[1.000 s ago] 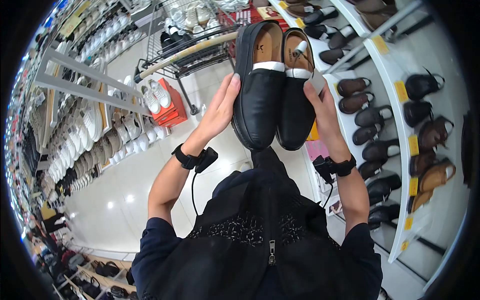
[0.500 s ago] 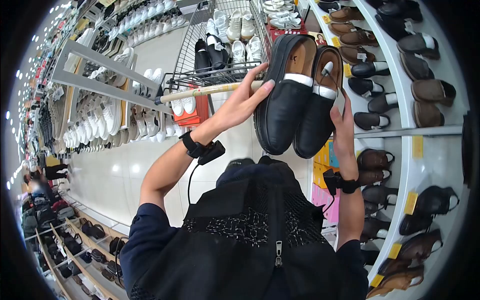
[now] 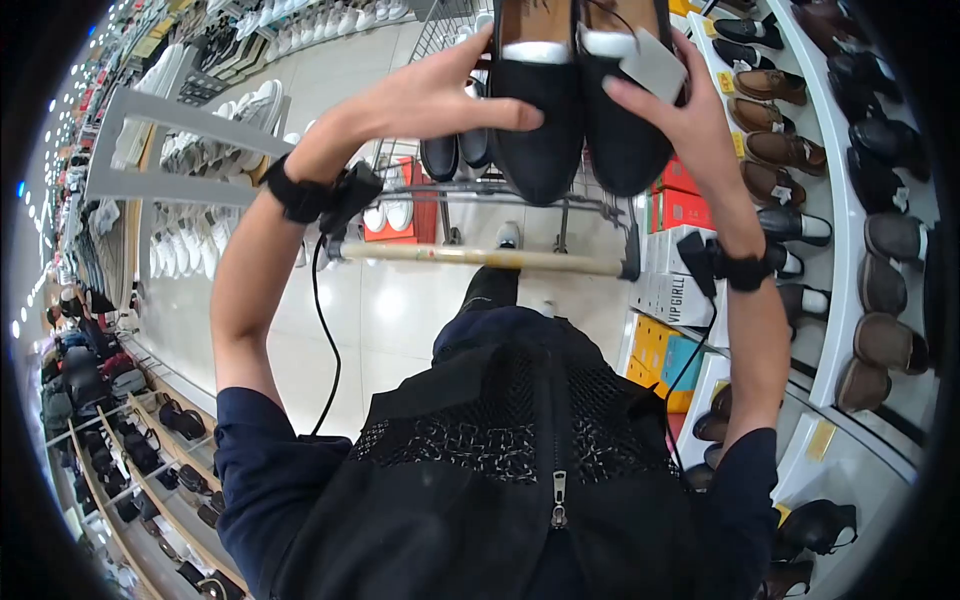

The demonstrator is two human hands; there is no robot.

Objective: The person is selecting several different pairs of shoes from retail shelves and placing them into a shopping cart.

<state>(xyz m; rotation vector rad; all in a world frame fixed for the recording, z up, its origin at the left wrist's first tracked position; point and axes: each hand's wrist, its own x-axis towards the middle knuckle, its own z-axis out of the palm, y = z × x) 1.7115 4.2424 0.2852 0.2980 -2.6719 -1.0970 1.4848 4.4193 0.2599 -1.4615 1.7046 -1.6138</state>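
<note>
A pair of black slip-on shoes (image 3: 537, 135) is held side by side at the top of the view, toes toward me, with white padding inside and tan insoles. My left hand (image 3: 440, 98) is closed around the outer side of the left shoe, its thumb on the upper. On the right shoe (image 3: 628, 145), my right hand (image 3: 700, 120) grips the outer side. A white tag (image 3: 655, 68) hangs from it on a thin cord, by my right thumb. Below the shoes is a wire shopping cart (image 3: 430, 38), mostly hidden by them and my hands.
The cart's pale handle bar (image 3: 480, 257) crosses in front of my body. Shelves of dark and brown shoes (image 3: 785, 150) line the right, with stacked shoeboxes (image 3: 672, 285) below. White shoes on racks (image 3: 185, 250) stand left, beside a grey frame (image 3: 180, 187). Bags fill lower-left shelves.
Both hands have carried the shoes forward and slightly left, over the cart. The cart handle now lies straight across in front of me, and one foot has stepped forward.
</note>
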